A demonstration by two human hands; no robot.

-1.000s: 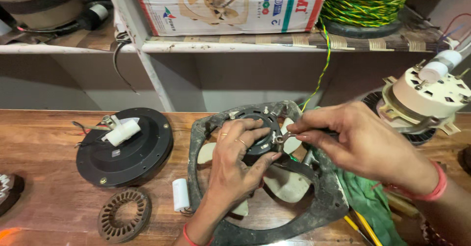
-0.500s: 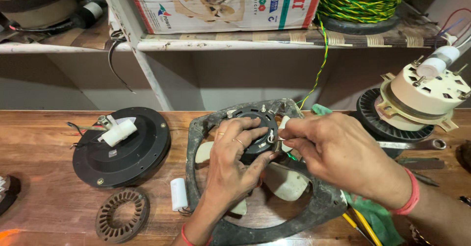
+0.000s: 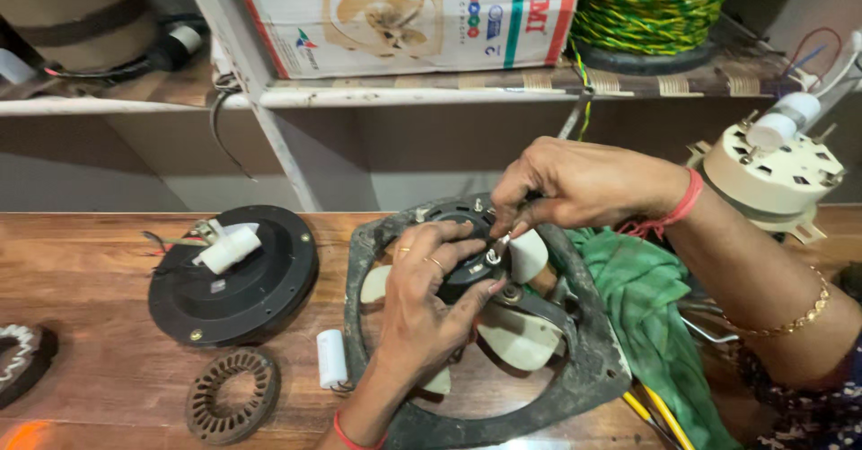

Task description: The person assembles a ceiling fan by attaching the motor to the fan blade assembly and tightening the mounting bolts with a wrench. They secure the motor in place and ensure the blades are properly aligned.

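Open bench (image 3: 99, 252) surface lies along the left edge and between the black round housing (image 3: 233, 275) and the fan frame (image 3: 485, 324). The stator ring (image 3: 232, 394) and white capacitor (image 3: 331, 357) obstruct the front edge. The green cloth (image 3: 646, 297) and cream motor (image 3: 774, 173) block the right side. The shelf (image 3: 404, 95) overhangs the rear edge.

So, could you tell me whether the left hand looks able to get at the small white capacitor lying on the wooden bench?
Probably yes. The left hand rests on the fan's motor hub, and the white capacitor lies just outside the fan frame, with bare bench between. It would have to let go of the hub first.
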